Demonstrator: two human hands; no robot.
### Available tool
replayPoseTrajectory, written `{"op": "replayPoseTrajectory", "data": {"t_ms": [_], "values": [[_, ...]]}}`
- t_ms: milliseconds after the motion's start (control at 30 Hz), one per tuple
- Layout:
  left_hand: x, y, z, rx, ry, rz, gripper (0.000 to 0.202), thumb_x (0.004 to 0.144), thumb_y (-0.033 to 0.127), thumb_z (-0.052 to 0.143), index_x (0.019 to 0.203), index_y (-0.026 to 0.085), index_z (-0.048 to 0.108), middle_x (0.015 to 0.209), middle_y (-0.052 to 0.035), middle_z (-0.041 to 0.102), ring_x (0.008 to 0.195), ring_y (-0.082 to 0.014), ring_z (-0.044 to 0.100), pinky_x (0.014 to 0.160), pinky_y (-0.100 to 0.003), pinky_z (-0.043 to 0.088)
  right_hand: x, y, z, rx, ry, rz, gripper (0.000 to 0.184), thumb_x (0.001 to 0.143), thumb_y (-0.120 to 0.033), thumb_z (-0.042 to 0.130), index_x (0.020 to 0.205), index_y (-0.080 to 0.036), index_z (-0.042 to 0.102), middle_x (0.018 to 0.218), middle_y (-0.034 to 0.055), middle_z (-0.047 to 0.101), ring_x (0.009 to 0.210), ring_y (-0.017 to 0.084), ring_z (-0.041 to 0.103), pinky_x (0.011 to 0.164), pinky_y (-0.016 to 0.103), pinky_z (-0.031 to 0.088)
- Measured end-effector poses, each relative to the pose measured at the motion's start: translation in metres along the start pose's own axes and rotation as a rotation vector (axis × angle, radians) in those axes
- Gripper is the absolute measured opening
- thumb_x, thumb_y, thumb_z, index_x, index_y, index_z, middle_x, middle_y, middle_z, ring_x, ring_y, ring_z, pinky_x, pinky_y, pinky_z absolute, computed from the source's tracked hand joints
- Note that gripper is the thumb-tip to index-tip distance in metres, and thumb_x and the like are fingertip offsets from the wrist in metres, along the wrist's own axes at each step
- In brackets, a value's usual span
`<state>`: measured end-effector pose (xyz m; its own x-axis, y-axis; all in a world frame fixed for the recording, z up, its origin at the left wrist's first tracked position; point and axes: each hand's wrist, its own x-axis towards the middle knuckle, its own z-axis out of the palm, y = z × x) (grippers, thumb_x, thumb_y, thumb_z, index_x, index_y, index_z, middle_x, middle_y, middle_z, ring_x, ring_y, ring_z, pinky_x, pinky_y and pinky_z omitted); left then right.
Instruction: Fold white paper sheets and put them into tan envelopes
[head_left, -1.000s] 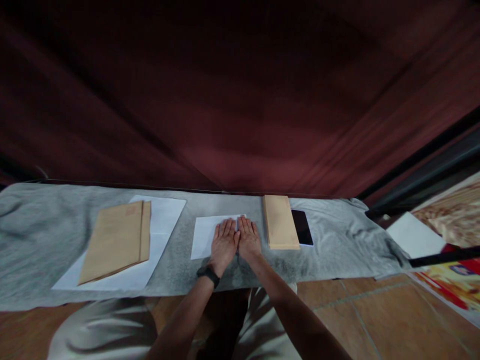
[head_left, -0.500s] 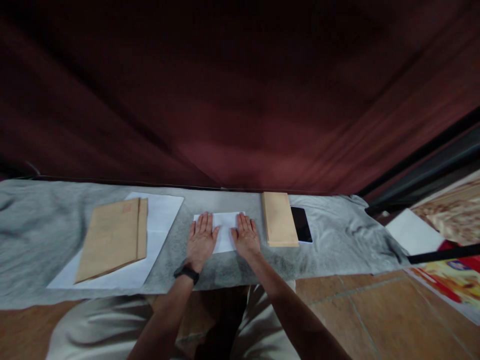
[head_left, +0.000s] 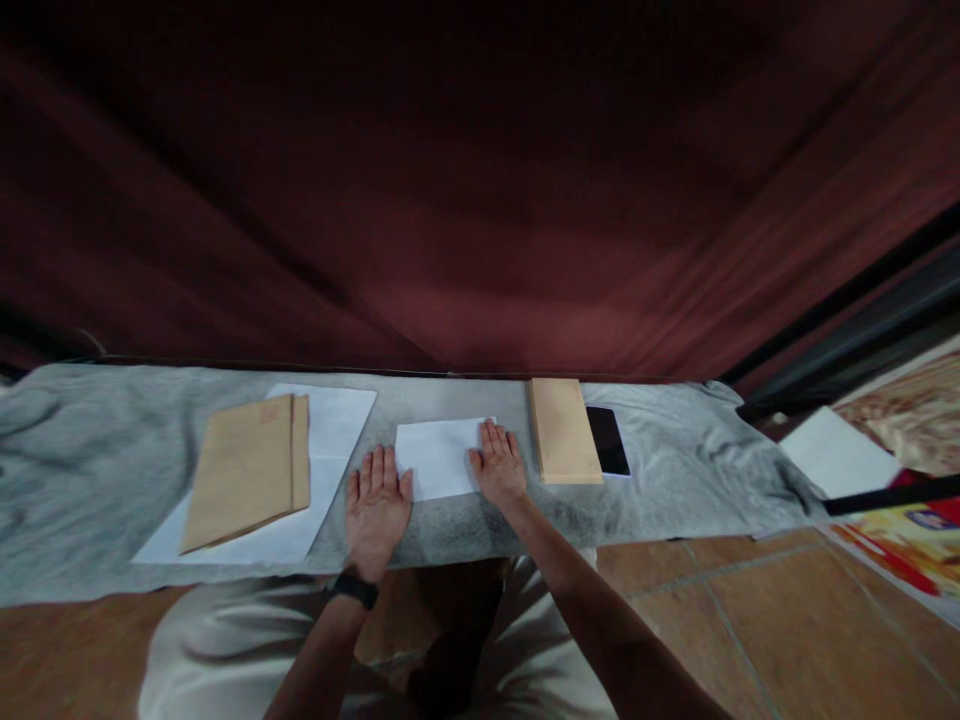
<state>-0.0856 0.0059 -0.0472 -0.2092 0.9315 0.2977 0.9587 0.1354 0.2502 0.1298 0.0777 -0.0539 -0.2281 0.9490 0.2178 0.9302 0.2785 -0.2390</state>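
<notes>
A white sheet of paper (head_left: 439,460), which looks folded, lies flat on the grey cloth in front of me. My right hand (head_left: 499,462) rests flat on its right end, fingers stretched out. Just off the paper's left edge is my left hand (head_left: 376,505), palm down with its fingers spread, a dark band on the wrist. To the left, brown envelopes (head_left: 244,470) lie over larger white paper (head_left: 334,425). A stack of narrow brown envelopes (head_left: 566,435) sits to the right of my right hand.
A dark-screened phone or tablet (head_left: 609,440) lies partly under the narrow stack. Grey cloth (head_left: 690,450) covers the long surface. Behind it hangs a dark red cloth (head_left: 480,330). A dark bar (head_left: 892,495) and a colourful printed package (head_left: 911,545) are at the far right, above the tiled floor (head_left: 720,600).
My left hand has slid left off the white paper, uncovering its left end. My right hand stays on the right end. The whole view has shifted slightly.
</notes>
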Motion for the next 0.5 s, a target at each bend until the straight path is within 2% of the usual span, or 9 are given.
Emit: {"op": "replayPoseTrajectory", "data": {"t_ms": [200,300,400,500], "values": [[0.001,0.004,-0.004,0.004,0.014,0.003,0.064,0.101,0.042,0.026,0.154,0.008,0.038,0.158,-0.0184,0.042,0.151,-0.0314,0.031,0.123,-0.055,0.023,-0.005,-0.009,-0.004,0.005,0.050,0.002,0.056,0.105,-0.034,0.037,0.155,-0.008,0.038,0.159,0.0160,0.039,0.149,0.029,0.035,0.122,0.050,0.023],[0.001,0.004,-0.010,0.000,0.017,0.018,0.063,0.100,0.041,0.028,0.151,0.005,0.042,0.156,-0.0205,0.044,0.150,-0.0322,0.033,0.123,-0.054,0.023,-0.022,-0.021,-0.005,0.021,0.023,-0.074,0.055,0.105,-0.035,0.038,0.156,-0.014,0.036,0.161,0.0120,0.036,0.149,0.026,0.033,0.123,0.049,0.021],[-0.002,0.001,-0.014,-0.033,-0.012,0.030,0.060,0.099,0.038,0.031,0.147,0.005,0.048,0.154,-0.0210,0.047,0.147,-0.0326,0.038,0.121,-0.053,0.029,-0.043,-0.029,-0.007,0.036,-0.031,-0.171,0.055,0.105,-0.040,0.039,0.156,-0.017,0.038,0.162,0.0098,0.034,0.150,0.024,0.033,0.124,0.046,0.021],[-0.006,0.001,-0.017,-0.116,-0.044,-0.034,0.054,0.097,0.037,0.035,0.138,0.010,0.057,0.148,-0.0184,0.054,0.138,-0.0332,0.048,0.114,-0.051,0.039,-0.054,-0.030,-0.009,0.034,-0.048,-0.169,0.056,0.106,-0.042,0.039,0.155,-0.015,0.039,0.162,0.0116,0.034,0.150,0.025,0.032,0.124,0.046,0.022]]}}
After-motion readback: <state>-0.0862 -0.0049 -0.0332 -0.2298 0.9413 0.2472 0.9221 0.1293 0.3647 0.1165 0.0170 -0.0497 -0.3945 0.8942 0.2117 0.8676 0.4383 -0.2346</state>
